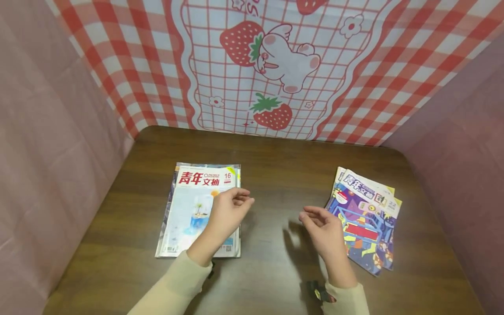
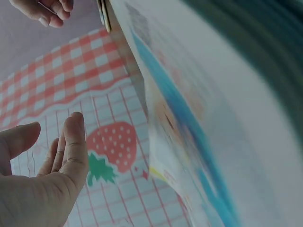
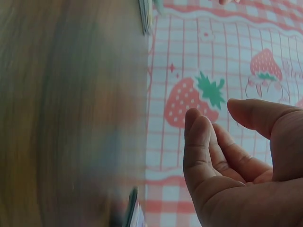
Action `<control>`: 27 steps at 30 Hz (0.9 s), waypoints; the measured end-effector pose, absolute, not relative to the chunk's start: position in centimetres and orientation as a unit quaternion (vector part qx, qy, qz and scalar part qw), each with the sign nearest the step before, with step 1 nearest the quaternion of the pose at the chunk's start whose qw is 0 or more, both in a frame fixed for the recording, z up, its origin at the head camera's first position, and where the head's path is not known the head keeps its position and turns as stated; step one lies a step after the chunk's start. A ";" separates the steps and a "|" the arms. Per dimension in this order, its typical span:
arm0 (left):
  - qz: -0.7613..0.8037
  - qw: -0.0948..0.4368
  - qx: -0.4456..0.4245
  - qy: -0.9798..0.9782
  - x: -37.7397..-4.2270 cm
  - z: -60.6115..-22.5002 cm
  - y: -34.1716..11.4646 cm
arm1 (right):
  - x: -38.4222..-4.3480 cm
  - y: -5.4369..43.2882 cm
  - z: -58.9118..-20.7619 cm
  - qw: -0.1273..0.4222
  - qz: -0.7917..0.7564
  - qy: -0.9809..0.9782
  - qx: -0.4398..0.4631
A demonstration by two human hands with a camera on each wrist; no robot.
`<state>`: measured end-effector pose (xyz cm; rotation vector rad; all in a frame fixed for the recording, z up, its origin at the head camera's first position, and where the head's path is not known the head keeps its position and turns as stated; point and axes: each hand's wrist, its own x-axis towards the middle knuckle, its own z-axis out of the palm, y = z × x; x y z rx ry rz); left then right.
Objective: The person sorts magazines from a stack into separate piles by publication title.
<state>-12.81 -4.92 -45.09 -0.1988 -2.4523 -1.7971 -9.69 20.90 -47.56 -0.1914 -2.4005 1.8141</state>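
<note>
1. Head view: the left hand [image 1: 229,209] hangs over the right part of a magazine stack [image 1: 193,205], which lies on the left of the brown worktop [image 1: 271,175]. Its fingers bend loosely, a small space between them and the thumb, with nothing held.
2. Head view: the right hand [image 1: 324,228] is above the worktop by the left edge of a fanned magazine pile [image 1: 364,227]; its fingers curve gently and hold nothing. Beyond the worktop hangs a strawberry-print cloth [image 1: 275,113].
3. Left wrist view: the left thumb and fingers stand apart, with the stack's top cover blurred at right; part of the right hand shows at upper left.
4. Right wrist view: a moderate gap separates the right thumb from the bent fingers; the worktop is blurred at left, and the stack's edge shows at top.
</note>
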 end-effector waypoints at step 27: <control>-0.511 0.056 0.094 -0.852 -10.9 -45.1 -13.7 | -10.6 14.5 -47.8 0.010 0.627 -0.778 0.026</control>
